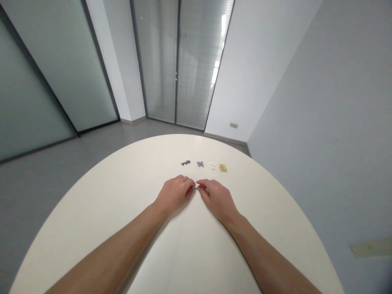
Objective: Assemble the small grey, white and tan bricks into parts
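Note:
Close together over the middle of the table, my left hand (176, 191) and my right hand (219, 198) pinch a small, thin grey piece (196, 188) between them. Each has thumb and fingers closed on one end; most of the piece is hidden by the fingertips, so its exact kind does not show. Just beyond the hands lie small groups of pieces in a row: black pieces (185, 163) at the left, then blue-grey pieces (200, 164), white pieces (212, 165) and tan-yellow pieces (223, 168) at the right.
Both forearms rest along the round white table (137, 253). Past its far edge are a grey floor (104, 141), a glass door (177, 61) with blinds, and frosted panels (70, 61) on the left. A pale wall (330, 122) stands at the right.

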Tool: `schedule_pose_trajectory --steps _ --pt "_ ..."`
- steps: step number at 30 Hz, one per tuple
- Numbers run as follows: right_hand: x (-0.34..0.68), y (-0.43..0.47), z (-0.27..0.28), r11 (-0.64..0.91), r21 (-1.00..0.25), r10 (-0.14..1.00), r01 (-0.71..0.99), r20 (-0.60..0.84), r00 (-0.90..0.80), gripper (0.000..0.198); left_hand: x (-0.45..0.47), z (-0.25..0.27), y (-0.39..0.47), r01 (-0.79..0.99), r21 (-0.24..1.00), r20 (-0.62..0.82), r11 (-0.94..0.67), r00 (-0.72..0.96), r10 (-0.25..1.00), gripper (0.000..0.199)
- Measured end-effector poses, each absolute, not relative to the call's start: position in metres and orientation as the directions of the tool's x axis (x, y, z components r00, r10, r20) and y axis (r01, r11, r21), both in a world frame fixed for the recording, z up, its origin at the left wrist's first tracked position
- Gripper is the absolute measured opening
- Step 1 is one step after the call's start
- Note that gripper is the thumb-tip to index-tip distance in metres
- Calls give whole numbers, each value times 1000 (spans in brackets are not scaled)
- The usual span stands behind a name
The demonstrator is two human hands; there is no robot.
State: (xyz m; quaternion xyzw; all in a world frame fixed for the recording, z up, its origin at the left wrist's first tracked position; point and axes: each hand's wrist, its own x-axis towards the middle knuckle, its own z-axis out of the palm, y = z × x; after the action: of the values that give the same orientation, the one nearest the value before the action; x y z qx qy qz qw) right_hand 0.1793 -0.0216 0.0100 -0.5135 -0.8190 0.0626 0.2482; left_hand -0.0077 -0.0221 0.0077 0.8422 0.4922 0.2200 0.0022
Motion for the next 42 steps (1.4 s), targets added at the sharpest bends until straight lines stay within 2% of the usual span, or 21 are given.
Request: schedule_pose_trajectory --steps 21,34,42 --pt "180 -24 11 466 -367 868 805 369 -334 27 -7 9 -25 835 292 389 -467 342 855 15" --pt "179 -23 13 466 -398 877 790 330 -350 23 -8 8 -22 821 291 364 -492 381 850 20" --pt "179 -23 14 464 -386 877 797 330 -350 28 -7 11 -23 833 262 360 -488 385 850 20"
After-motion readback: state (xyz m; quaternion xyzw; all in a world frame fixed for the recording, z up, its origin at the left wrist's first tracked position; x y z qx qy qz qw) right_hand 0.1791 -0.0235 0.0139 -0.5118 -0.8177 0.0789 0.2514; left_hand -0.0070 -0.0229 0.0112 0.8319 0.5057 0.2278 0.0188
